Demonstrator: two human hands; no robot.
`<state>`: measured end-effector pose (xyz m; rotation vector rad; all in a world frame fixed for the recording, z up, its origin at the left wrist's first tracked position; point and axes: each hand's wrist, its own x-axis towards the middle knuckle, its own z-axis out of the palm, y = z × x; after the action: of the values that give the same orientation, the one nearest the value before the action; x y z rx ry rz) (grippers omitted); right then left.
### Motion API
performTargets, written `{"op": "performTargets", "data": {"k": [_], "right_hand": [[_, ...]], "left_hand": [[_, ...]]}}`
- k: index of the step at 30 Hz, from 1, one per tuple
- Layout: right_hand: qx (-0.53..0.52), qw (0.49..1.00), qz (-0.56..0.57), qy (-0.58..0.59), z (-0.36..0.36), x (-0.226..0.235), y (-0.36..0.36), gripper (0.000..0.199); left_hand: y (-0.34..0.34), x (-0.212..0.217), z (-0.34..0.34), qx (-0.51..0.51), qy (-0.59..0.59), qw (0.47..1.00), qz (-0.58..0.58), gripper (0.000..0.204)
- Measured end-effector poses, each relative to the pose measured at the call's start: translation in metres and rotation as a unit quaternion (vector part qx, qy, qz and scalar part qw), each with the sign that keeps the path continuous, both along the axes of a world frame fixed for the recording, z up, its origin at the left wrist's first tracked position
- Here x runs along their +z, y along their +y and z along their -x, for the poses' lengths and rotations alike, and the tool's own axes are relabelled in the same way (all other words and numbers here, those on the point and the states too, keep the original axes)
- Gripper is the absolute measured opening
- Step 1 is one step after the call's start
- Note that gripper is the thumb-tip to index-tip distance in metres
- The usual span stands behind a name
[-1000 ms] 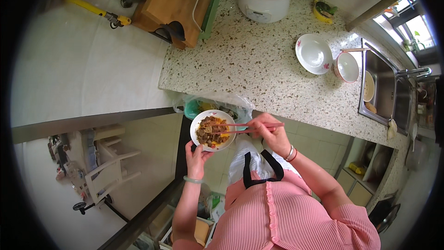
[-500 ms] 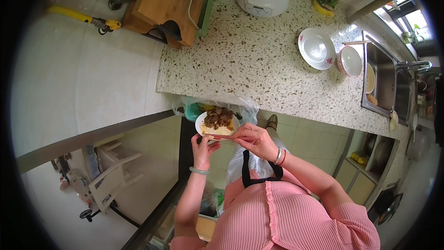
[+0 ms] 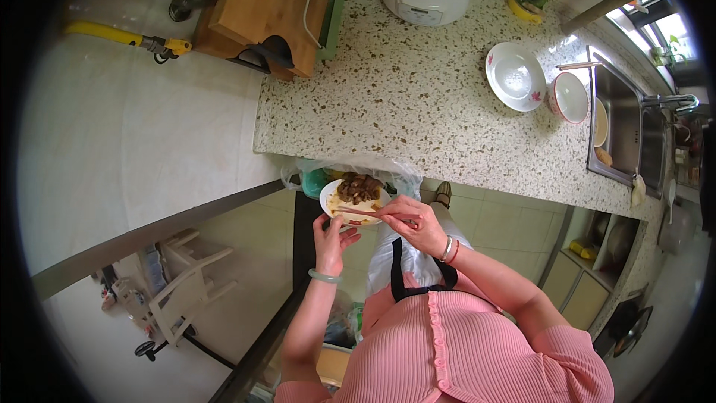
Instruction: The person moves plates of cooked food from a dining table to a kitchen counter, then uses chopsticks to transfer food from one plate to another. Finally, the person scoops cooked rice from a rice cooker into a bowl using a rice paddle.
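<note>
My left hand [image 3: 333, 245] grips the near left rim of a white plate [image 3: 328, 195], fingers partly under it. Brown chunks of food [image 3: 359, 187] are heaped toward the plate's far side, with sauce and a few red bits near the close rim. My right hand [image 3: 415, 225] is closed around a pair of reddish-brown chopsticks [image 3: 363, 213], whose tips point left across the near part of the plate. Just beyond the plate, below the counter edge, a clear plastic bag [image 3: 403, 169] lines an opening with something green in it.
The speckled counter [image 3: 403, 97] bears a white cooker [image 3: 426, 1], a plate with pink flowers [image 3: 514, 77] and a bowl [image 3: 570, 97]. A steel sink [image 3: 620, 134] stands to the right. A wooden box [image 3: 257, 11] sits at the back left; a pale chair [image 3: 183, 287] is at the lower left.
The chopsticks' tips have moved from the near rim to over the plate. The food lies slightly more toward the far side, and the plate has shifted a little right in view.
</note>
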<state>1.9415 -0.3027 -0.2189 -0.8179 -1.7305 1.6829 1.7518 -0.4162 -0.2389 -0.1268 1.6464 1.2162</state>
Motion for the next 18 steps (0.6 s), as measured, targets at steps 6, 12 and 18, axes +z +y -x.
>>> {"op": "performTargets", "data": {"k": [6,12,18], "right_hand": [[-0.039,0.998,-0.027,-0.035,0.0,-0.012,-0.004,0.013],[0.003,1.0,-0.003,-0.004,0.0,-0.023,-0.009,0.02],[-0.031,0.996,-0.062,-0.052,-0.015,-0.047,-0.002,0.023]], "left_hand": [[0.002,0.005,0.001,-0.016,0.026,0.999,0.015,0.052],[-0.002,-0.001,0.004,-0.023,0.053,0.998,0.019,0.053],[-0.003,0.009,0.006,-0.019,0.035,0.999,0.009,0.053]]}}
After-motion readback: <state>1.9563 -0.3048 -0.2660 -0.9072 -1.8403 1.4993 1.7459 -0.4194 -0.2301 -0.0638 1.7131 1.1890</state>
